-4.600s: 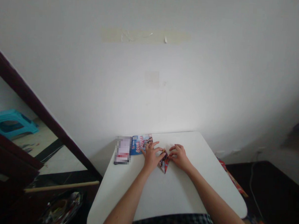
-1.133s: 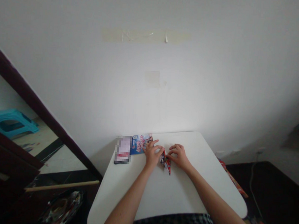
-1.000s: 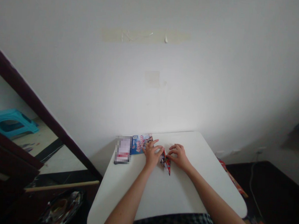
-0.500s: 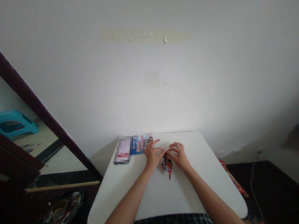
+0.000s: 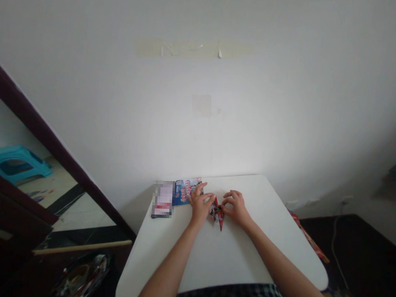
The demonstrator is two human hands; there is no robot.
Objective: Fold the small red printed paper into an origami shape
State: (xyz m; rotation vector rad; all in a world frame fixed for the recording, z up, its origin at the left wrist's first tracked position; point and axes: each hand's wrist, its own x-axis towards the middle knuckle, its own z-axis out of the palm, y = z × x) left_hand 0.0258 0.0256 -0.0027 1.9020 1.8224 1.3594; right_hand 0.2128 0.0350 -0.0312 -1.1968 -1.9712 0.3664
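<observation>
Between my hands, over the white table (image 5: 226, 259), is a small folded piece of printed paper (image 5: 220, 219), red with dark and pale patches, its pointed tip towards me. My left hand (image 5: 200, 205) pinches its upper left part between thumb and index finger, with the other fingers raised. From the other side my right hand (image 5: 236, 208) pinches the right edge, its fingers curled. Fingertips hide part of the folds. Just beyond my left hand lies a blue printed leaflet (image 5: 183, 192), partly covered by that hand.
A blurred-out phone-like object (image 5: 163, 199) lies left of the leaflet. The table's far edge meets a white wall (image 5: 198, 139). A dark-framed mirror (image 5: 51, 129) leans at left, reflecting a blue stool (image 5: 18, 163). A bag of rubbish (image 5: 84, 275) sits on the floor.
The folded paper has shifted slightly left and its pointed tip has swung up and left. An opening now shows between its upper parts as my fingertips have moved a little apart.
</observation>
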